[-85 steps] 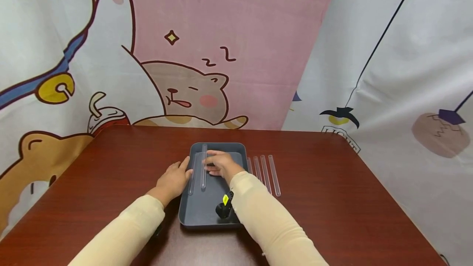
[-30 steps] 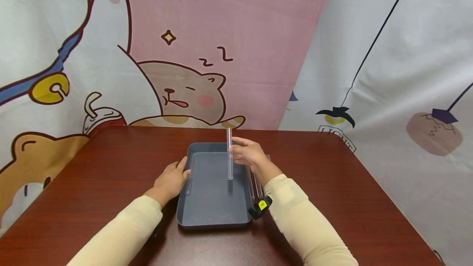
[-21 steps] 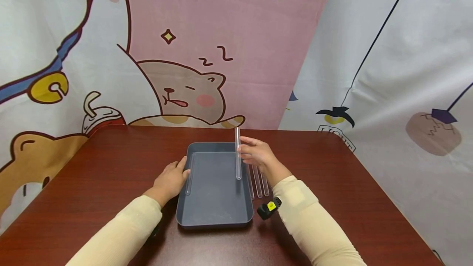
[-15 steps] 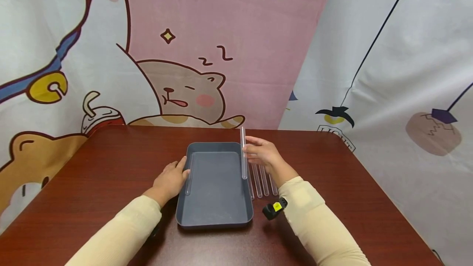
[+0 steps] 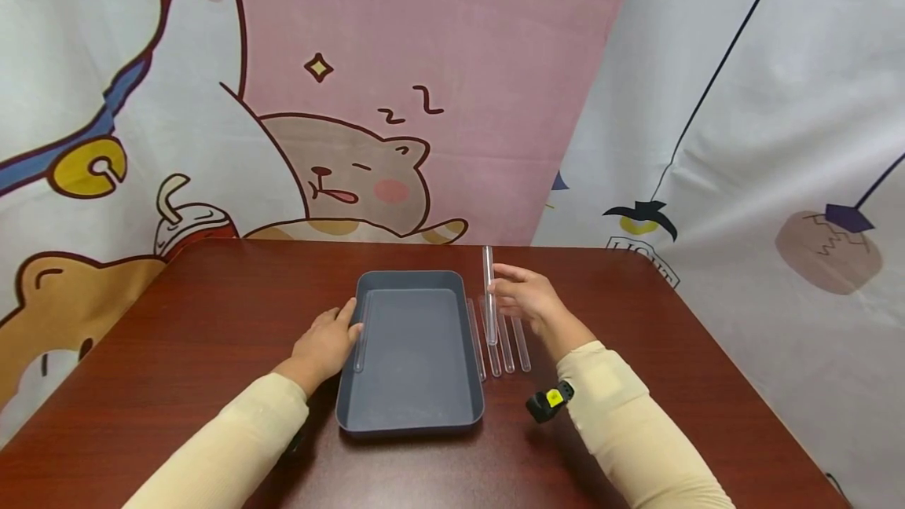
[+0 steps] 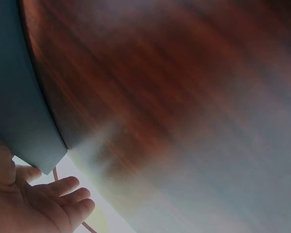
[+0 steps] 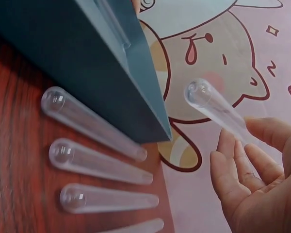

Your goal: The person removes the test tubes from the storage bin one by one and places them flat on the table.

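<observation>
My right hand point(image 5: 532, 298) pinches a clear test tube point(image 5: 491, 324) by its upper part, between thumb and fingers. The tube stands nearly upright, rounded end down, raised just right of the grey tray point(image 5: 417, 368). In the right wrist view its rounded end point(image 7: 200, 93) points away from the fingertips. On the table, several more clear test tubes point(image 5: 522, 350) lie side by side along the tray's right side. One test tube point(image 5: 361, 348) lies inside the tray by its left wall. My left hand point(image 5: 324, 344) rests at the tray's left rim with its fingers extended.
The brown wooden table point(image 5: 636, 383) reaches back to a cartoon-printed cloth point(image 5: 495, 100). A black wrist device with a yellow mark point(image 5: 550, 401) sits by the right sleeve. The tray's outer wall point(image 6: 19, 97) fills the left of the left wrist view.
My right hand has lifted a test tube out of the tray and carried it rightward, past the right rim, over the tubes on the table. The left hand stays at the tray.
</observation>
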### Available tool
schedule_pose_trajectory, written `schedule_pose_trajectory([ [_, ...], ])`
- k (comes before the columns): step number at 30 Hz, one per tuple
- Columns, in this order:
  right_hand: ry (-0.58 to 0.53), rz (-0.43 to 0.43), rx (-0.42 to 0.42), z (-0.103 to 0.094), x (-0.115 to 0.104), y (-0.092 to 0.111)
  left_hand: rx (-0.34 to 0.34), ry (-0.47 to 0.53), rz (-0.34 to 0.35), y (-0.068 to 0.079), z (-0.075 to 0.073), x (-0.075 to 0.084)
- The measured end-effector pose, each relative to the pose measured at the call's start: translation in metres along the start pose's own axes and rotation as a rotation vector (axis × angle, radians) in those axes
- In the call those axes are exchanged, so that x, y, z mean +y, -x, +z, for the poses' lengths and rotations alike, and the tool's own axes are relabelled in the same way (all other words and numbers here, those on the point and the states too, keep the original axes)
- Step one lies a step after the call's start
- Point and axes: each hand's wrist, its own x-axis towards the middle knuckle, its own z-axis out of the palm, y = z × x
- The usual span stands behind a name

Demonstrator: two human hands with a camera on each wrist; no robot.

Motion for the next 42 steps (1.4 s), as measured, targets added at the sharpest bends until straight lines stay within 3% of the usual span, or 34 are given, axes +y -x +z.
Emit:
schedule_pose_trajectory([
  [6,-0.002,0.014,0.004,-0.011,0.007,-0.001,0.004,0.002,0.004,0.000,0.001,0.000],
  [17,0.092,0.046,0.034,-0.031,0.016,-0.001,0.003,0.007,-0.001,-0.001,0.001,-0.001],
  [42,0.178,0.133,0.074,-0.055,0.035,-0.006,-0.008,0.007,-0.008,-0.001,0.001,-0.001],
])
